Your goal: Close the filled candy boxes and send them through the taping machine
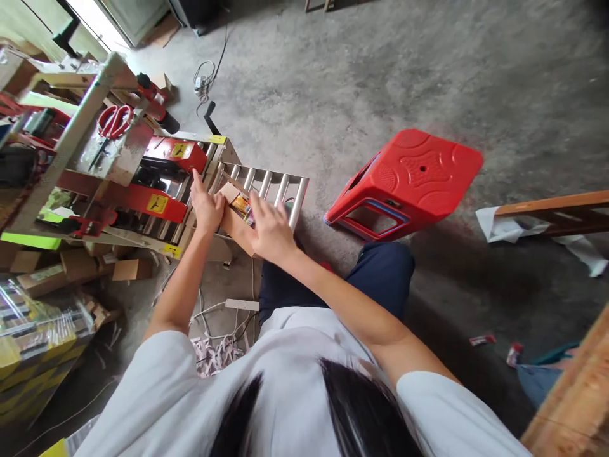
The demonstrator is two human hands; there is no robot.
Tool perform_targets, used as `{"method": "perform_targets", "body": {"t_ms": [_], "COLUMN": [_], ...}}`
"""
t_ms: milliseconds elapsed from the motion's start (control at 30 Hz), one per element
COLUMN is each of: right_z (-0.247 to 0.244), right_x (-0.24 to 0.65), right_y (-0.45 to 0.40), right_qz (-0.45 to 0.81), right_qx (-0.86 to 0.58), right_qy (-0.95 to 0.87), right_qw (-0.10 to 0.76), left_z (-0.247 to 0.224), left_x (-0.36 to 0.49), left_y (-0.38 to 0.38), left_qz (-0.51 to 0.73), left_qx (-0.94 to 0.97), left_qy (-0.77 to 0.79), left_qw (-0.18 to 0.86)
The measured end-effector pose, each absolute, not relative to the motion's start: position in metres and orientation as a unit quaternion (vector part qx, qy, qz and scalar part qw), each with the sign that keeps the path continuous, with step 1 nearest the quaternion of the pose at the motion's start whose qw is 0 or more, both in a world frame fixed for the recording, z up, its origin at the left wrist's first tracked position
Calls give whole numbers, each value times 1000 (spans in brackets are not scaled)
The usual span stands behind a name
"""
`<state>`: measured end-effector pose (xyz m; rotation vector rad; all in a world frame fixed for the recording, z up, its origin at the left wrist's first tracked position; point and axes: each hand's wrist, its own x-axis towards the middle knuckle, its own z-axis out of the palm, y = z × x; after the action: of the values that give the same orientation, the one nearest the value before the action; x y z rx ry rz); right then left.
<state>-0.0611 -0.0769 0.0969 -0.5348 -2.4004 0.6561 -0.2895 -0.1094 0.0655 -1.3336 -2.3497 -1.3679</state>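
Looking at the head view, you have an open cardboard box between your hands at the end of the roller conveyor, colourful packets showing inside. Your left hand is beside one raised flap, fingers extended; your right hand is over the other end, fingers spread. Neither grip looks closed. You seem to be handling the flaps; the next move calls for steadying the box, packets kept within its walls.

Yellow pictogram labels on red machine covers, lettering unreadable
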Motion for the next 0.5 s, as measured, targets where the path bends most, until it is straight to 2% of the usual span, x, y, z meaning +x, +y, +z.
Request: {"method": "perform_targets", "body": {"t_ms": [100,200,367,500], "right_z": [74,65,84,81], "right_x": [-58,-54,-26,10], "right_y": [-95,-87,-44,-26], "right_qz": [243,289,499,592], "right_qx": [-168,-163,-71,-137], "right_qy": [-931,-920,-839,-748], "right_qw": [214,207,203,266], "left_z": [65,69,67,76], "left_x": [-274,-237,-175,-194], "left_y": [-110,-127,-155,-147], "left_qz": [-473,-492,-259,-177], "left_qx": [-403,-415,-656,-661], "left_qy": [-776,-757,-709,-729], "left_qw": [112,114,5,2]}}
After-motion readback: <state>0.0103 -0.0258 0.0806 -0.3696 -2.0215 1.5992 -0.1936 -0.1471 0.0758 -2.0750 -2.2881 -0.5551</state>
